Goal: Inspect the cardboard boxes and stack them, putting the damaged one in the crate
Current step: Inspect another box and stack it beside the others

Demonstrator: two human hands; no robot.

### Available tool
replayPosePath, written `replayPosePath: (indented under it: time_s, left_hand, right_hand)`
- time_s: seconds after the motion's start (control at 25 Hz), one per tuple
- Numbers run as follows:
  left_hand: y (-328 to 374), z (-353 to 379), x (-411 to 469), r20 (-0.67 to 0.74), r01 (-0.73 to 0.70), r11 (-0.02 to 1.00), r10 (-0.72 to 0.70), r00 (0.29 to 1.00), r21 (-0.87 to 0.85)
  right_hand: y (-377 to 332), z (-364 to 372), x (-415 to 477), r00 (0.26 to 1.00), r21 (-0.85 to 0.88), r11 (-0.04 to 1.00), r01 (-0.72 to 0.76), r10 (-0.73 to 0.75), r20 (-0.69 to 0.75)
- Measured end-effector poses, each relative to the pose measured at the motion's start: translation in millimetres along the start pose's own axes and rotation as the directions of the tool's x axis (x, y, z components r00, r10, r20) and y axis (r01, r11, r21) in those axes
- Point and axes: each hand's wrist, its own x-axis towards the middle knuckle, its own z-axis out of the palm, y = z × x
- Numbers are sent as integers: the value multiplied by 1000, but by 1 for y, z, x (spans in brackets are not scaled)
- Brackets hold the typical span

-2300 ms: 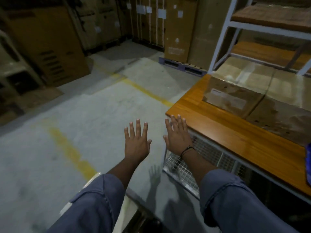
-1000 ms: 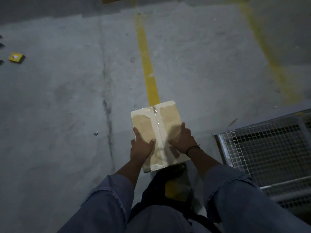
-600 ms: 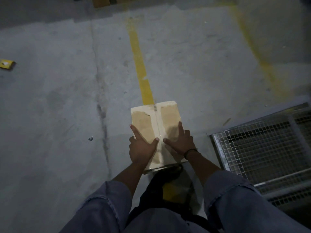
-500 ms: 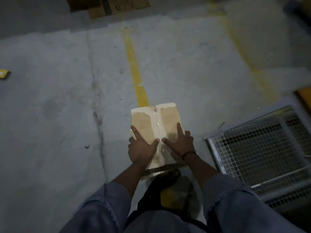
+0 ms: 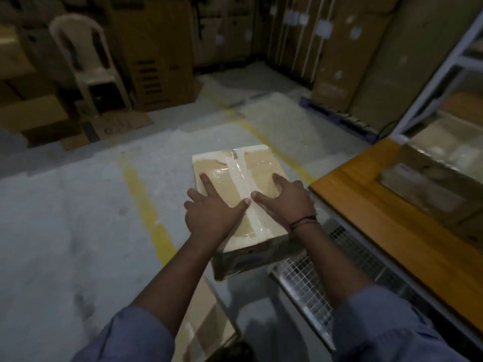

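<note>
The left hand (image 5: 211, 215) and right hand (image 5: 285, 202) each keep a splayed grip clasping one taped cardboard box (image 5: 258, 165) beside the table (image 5: 366, 205), so judging it, stacking and the crate (image 5: 308, 283) seemingly remain.

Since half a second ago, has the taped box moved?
Yes: the taped box has shifted right, off the yellow floor line toward the wire crate.
</note>
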Motion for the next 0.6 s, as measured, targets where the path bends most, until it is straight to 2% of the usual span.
replayPosePath:
  time_s: [0.16, 0.28, 0.48, 0.6]
  left_hand:
    - [91, -33, -8, -50, -205, 979, 204, 978, -2]
    - [156, -38, -28, -2, -331, 944, 331, 944, 12]
    - [232, -5, -87, 174, -502, 859, 513, 841, -102]
    - [262, 34, -118, 348, -559, 802, 596, 724, -210]
  right_hand:
    - [39, -99, 5, 982, 37, 999, -34, 40, -183]
    - [82, -166, -4, 962, 71, 992, -105, 120, -245]
    - [176, -222, -37, 893, 125, 946, -298, 323, -314]
    - [225, -232, -63, 845, 38, 891, -452, 441, -302]
